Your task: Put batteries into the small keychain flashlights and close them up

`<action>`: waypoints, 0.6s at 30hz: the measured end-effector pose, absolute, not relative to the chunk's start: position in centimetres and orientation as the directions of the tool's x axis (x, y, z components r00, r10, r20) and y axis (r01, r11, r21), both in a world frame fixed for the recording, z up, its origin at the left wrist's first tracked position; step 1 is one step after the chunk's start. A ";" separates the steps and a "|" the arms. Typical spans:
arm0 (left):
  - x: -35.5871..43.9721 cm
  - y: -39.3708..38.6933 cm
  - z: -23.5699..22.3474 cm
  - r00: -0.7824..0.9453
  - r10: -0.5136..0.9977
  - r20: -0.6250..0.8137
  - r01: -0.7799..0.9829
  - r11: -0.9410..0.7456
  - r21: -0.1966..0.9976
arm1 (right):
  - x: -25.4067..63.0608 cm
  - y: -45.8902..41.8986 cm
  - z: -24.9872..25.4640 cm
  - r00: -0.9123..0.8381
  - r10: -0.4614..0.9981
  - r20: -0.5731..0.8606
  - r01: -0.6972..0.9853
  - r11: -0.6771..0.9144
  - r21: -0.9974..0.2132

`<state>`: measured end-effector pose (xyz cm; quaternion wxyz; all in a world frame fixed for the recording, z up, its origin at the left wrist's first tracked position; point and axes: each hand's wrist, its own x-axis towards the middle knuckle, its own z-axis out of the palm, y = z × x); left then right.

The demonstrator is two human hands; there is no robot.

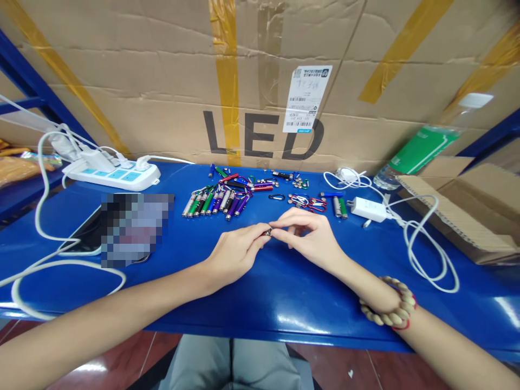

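My left hand (238, 252) is closed, thumb and fingers pinching a small dark metal piece (268, 232). Only its shiny end shows, so its exact kind is hidden. From the other side my right hand (306, 235) meets it, with thumb and forefinger pressed together on the same piece. Just beyond my hands lies a row of mini keychain flashlights (215, 201) in silver, green, black, blue and purple. Behind them are more loose ones, including a red flashlight (262, 188). Carabiner clips (300, 200) and small round button cells (296, 183) are scattered to the right.
On the blue table (227, 309), a power strip (117, 176) with cables and a phone (87, 230) lie left. Right are a white charger (369, 209) with looped cable, a tilted bottle (422, 151) and an open carton (459, 216). A large cardboard box (170, 97) stands behind.
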<state>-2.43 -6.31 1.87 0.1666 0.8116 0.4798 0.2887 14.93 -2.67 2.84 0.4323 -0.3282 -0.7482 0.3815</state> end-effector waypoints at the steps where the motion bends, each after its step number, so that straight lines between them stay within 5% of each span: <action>1: -2.5 -6.3 1.8 0.376 0.872 0.314 0.680 -0.489 0.546 | 15.0 -2.6 2.8 -0.420 0.818 0.394 0.142 0.488 -0.861; 18: -2.6 -6.2 1.8 0.348 0.893 0.287 0.698 -0.451 0.556 | 15.0 -2.5 2.4 -0.433 0.882 0.189 0.122 0.265 -0.956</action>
